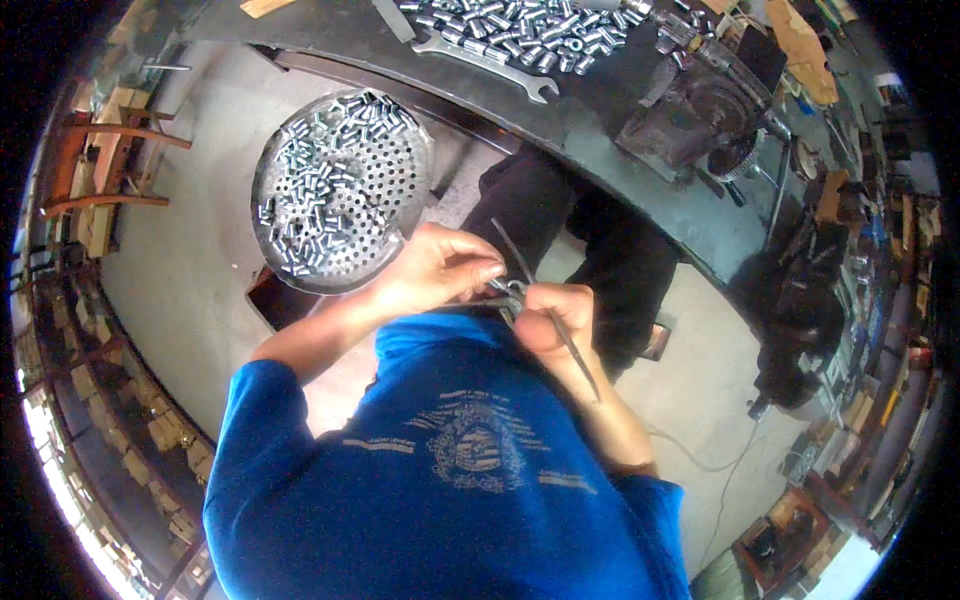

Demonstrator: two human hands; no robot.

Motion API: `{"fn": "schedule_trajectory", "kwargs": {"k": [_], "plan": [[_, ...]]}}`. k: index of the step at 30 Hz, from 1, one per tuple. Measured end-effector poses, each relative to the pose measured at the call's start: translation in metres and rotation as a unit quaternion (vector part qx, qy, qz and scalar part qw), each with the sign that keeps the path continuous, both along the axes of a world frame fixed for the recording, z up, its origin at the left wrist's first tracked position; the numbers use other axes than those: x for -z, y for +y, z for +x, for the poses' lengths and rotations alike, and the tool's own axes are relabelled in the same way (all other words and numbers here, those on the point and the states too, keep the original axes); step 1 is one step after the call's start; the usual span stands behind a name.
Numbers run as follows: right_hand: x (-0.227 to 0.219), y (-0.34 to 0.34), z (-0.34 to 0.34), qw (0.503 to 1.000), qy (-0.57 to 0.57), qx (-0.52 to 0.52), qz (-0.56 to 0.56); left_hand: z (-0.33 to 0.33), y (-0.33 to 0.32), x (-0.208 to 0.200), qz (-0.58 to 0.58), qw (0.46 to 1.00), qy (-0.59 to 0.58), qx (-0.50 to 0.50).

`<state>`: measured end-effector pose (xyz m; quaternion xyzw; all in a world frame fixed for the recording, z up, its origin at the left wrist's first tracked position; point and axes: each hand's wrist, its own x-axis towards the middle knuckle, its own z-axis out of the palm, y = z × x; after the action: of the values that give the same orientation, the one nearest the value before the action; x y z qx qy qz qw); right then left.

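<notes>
My left hand (440,268) is closed in a pinch, thumb against fingers, on a small shiny metal sleeve (497,285) in front of my lap. Close beside it, my right hand (558,312) is wrapped round a long thin dark metal rod (581,363), which slants from upper left to lower right past the fist. Between the hands lies another dark slim metal piece (478,303); its kind is hidden by my fingers. A round perforated metal tray (390,185) stands left of my left hand, with many loose metal sleeves (312,185) mostly on its left and upper parts.
A dark workbench (590,125) runs across the top and right. On it are a heap of metal sleeves (530,30), an open-end wrench (485,64) and a dark greasy machine (695,105). A wooden chair (110,165) stands far left; a cable (735,480) lies on the floor at right.
</notes>
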<state>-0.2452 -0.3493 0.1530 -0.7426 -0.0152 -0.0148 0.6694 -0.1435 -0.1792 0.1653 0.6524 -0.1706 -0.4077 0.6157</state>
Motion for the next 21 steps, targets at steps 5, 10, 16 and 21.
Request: {"fn": "schedule_trajectory", "kwargs": {"k": [5,10,16,21], "plan": [[-0.001,0.0,-0.001,0.999,-0.035,0.021,0.002,0.005,0.006,0.001,-0.04,0.999,0.009,0.0],[0.004,-0.004,-0.017,0.985,0.063,0.083,0.139,0.008,0.027,0.02,-0.084,0.99,0.08,-0.082],[-0.006,-0.001,-0.017,0.958,0.102,0.093,0.253,-0.015,0.022,0.023,-0.16,0.942,0.273,-0.114],[-0.014,0.0,-0.024,0.943,0.108,0.076,0.307,-0.029,0.025,0.021,-0.097,0.974,0.188,-0.084]]}}
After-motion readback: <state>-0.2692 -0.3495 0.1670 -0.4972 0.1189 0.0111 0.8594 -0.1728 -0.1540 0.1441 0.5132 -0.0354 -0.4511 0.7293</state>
